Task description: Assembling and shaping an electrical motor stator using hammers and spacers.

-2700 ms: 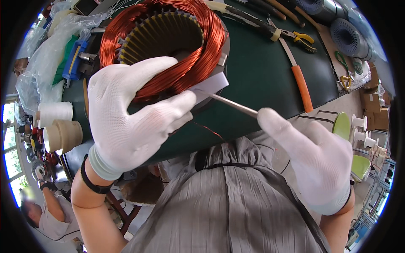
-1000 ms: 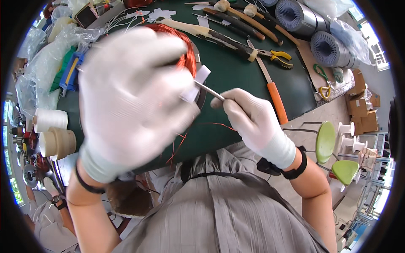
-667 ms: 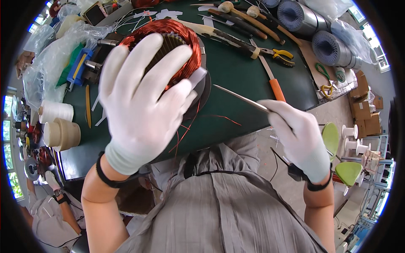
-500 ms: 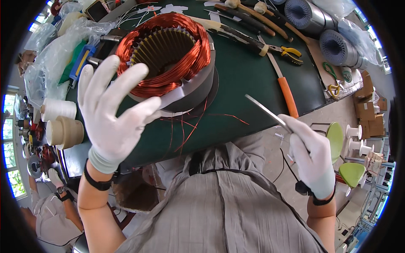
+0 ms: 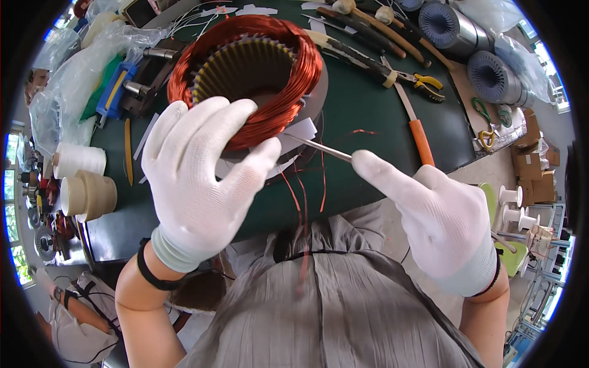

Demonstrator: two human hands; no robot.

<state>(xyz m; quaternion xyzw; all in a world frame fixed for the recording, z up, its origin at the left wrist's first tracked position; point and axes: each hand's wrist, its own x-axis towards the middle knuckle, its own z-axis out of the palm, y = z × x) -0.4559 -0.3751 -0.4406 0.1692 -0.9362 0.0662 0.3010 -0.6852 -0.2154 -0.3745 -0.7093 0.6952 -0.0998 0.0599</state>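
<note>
A motor stator (image 5: 314, 116) with thick copper windings (image 5: 245, 132) stands on the dark green table, tilted toward me. My left hand (image 5: 202, 178), in a white glove, lies against the near left side of the windings. Its fingers are stretched and apart, the thumb pointing at a white paper strip (image 5: 302, 130). In my right hand (image 5: 429, 214), also gloved, is a slim flat metal tool (image 5: 325, 149). The index finger lies along it, and its tip meets the strip at the windings' lower edge. Loose copper wires (image 5: 299, 187) hang down in front.
An orange-handled blade (image 5: 421, 141), yellow pliers (image 5: 427, 83) and mallets (image 5: 380, 40) lie to the right. Metal stator cores (image 5: 494, 76) stand beyond. White thread spools (image 5: 80, 161) and a thin wooden strip (image 5: 128, 152) are at left. Another person's arm (image 5: 86, 313) shows lower left.
My right hand has moved left and up, bringing the tool's tip to the windings. My left hand has shifted right onto the stator, which appears turned, its wires swinging. The wooden strip has come into view.
</note>
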